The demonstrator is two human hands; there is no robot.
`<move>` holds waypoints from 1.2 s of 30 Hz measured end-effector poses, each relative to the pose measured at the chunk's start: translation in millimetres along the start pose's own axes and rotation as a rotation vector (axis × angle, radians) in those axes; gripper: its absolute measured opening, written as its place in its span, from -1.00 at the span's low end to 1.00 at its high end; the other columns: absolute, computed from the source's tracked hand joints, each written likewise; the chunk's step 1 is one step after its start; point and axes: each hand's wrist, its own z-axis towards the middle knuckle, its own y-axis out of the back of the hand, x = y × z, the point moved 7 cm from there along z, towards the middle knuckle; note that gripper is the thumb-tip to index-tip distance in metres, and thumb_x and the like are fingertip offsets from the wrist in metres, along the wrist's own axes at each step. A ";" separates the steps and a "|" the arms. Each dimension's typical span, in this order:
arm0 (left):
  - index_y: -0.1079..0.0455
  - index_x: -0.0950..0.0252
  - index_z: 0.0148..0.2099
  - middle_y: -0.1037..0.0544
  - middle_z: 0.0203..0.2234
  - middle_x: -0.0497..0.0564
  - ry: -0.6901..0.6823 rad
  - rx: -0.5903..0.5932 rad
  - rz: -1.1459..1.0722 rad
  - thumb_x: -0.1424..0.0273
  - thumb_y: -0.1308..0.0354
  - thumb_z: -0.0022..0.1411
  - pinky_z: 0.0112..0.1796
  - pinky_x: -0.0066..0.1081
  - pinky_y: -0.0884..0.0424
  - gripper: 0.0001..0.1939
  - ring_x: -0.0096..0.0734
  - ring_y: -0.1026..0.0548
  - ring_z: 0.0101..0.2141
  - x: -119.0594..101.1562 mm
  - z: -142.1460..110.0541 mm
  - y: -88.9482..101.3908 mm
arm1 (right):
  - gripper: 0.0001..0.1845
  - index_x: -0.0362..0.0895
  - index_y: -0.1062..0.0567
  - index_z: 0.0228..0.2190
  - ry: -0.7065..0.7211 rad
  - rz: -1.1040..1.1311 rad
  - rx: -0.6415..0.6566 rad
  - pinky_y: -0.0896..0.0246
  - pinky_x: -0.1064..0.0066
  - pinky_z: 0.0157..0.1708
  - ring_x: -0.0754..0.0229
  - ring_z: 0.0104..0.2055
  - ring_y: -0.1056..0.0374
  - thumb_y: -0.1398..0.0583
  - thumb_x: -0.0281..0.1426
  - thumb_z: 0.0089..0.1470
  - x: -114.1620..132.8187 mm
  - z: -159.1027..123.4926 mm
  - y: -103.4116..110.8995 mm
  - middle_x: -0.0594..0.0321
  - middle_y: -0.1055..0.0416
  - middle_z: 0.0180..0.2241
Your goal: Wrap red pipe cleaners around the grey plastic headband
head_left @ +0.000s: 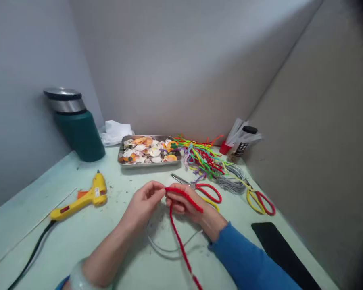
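My left hand pinches a strand of red yarn between thumb and fingertips. Close against it, my right hand has its fingers curled round the same strand. One short length of the yarn lies along the top of my right hand; another hangs down past the bottom edge of the view. Beneath both hands is a loop of pale wire; whether either hand holds it is hidden. Just beyond my right hand, scissors with red and yellow handles lie on the table.
A yellow glue gun and green bottle stand left. Behind are a metal tray of shells, colourful yarn strands and coiled grey wire. To the right are second scissors and a flat black object.
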 end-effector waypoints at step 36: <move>-0.26 0.32 -0.39 -0.20 -0.73 -0.20 0.499 0.199 -0.802 0.53 -0.10 0.18 -0.77 -0.66 -0.02 -0.90 -0.71 -0.12 -0.78 35.1 -4.4 -11.8 | -0.71 -0.15 -0.49 -0.32 0.085 0.396 0.025 -0.06 0.58 -0.64 0.46 -0.64 -0.16 -0.36 -0.49 -0.19 11.5 -0.6 -0.8 0.31 -0.44 -0.47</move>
